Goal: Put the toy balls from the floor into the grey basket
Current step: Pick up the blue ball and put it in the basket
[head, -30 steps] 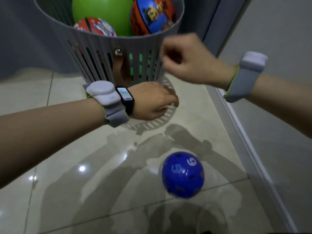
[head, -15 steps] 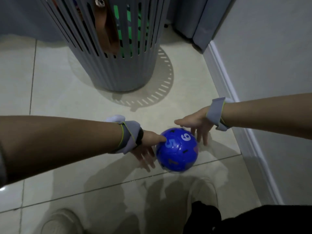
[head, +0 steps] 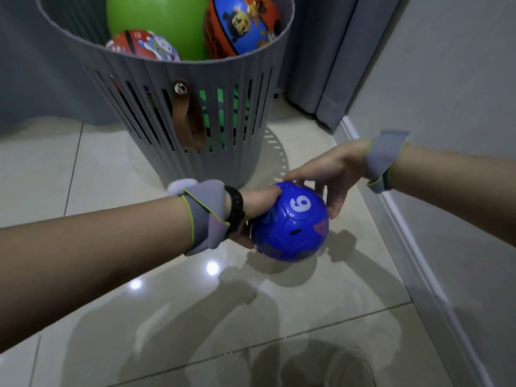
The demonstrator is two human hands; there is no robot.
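Blue ball (head: 290, 222) with a white 6 on it sits between your two hands, in front of the basket (head: 195, 88) and near its base. Your left hand (head: 255, 203) grasps the ball from the left side — the thumb lies over the top, the other fingers go under and are mostly hidden. Your right hand (head: 328, 177) grasps it from the far right side, with fingertips (head: 333, 212) touching the ball. I cannot tell if the ball is lifted or touching the floor (head: 139, 275); its shadow falls on the tiles just below it.

The basket stands upright, and three balls show at its top: a green ball (head: 156, 18), an orange ball (head: 240, 23) with blue print on the right, and a red ball (head: 142, 46) in front. A brown strap (head: 188, 118) hangs on the basket wall. You wear grey bands on both wrists — the left wrist has also a black watch (head: 236, 208). A grey wall (head: 446, 107) runs along your right side.
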